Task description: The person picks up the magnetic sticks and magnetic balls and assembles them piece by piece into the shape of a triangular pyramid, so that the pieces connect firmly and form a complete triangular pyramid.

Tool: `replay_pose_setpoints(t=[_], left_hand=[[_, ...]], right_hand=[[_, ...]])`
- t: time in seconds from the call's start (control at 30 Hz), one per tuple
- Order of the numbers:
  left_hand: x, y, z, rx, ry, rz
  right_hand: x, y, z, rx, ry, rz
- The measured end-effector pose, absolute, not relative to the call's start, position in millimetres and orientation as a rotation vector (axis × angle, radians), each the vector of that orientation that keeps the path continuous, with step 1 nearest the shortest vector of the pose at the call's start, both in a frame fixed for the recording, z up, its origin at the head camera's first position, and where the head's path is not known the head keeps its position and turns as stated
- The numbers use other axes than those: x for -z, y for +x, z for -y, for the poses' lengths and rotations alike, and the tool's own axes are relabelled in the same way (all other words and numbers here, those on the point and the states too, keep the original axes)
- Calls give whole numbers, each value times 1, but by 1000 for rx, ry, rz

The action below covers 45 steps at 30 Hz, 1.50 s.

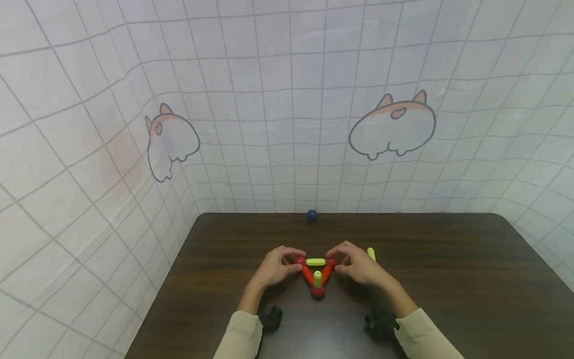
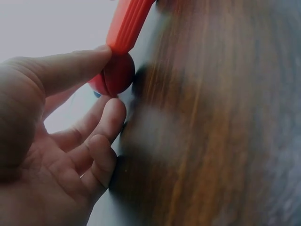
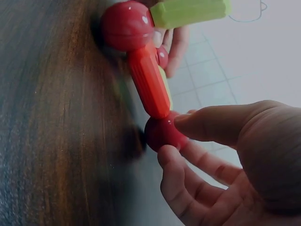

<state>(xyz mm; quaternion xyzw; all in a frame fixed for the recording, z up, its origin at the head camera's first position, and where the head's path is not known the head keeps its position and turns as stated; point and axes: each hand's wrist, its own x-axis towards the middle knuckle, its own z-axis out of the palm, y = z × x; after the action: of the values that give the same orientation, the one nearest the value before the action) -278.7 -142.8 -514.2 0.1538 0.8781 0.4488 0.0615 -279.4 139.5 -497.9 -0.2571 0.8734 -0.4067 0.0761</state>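
A triangle of red balls and rods lies on the table between the hands. Its left ball [image 1: 300,260] is pinched by my left hand [image 1: 274,269] between thumb and fingers. Thumb and fingertips of my right hand [image 1: 358,264] grip the right ball [image 3: 164,132]. A yellow-green rod [image 1: 316,262] spans these two balls. Two red rods, one on the left [image 1: 307,275] and one on the right [image 3: 149,82], run to the front ball [image 3: 127,26]. Out of that front ball rises another yellow-green rod [image 3: 190,12].
Beyond my right hand lies a loose yellow-green rod [image 1: 371,253], partly hidden by it. A blue ball [image 1: 312,215] sits at the back edge of the dark wooden table [image 1: 448,259]. A white grid-patterned curtain [image 1: 269,124] hangs behind and along the left.
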Motion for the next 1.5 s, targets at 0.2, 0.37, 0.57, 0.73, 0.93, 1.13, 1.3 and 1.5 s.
replay_pose_setpoints(t=[0.2,0.37,0.57,0.73,0.93,1.13,1.3,1.5], left_hand=[[515,-279,140,-1383,407,-2662],[517,-280,140,-1419,405,-2646],[518,-281,141,-1433,433,-2631],[516,-280,142,-1410,448,-2609],[514,-281,144,-1377,515,-2563],[514,-281,143,-1362,493,-2562],[516,-281,143,-1337,464,-2591],[515,-281,142,-1310,447,-2613]], right_hand=[[498,-278,-137,1176,-732,-2657],[498,-278,-134,1162,-693,-2687],[499,-280,-134,1136,-615,-2735],[497,-280,-134,1136,-525,-2740],[497,-280,-132,1142,-437,-2752],[498,-281,-135,1173,-483,-2723],[492,-286,-153,1225,-563,-2660],[481,-294,-190,1297,-503,-2724]])
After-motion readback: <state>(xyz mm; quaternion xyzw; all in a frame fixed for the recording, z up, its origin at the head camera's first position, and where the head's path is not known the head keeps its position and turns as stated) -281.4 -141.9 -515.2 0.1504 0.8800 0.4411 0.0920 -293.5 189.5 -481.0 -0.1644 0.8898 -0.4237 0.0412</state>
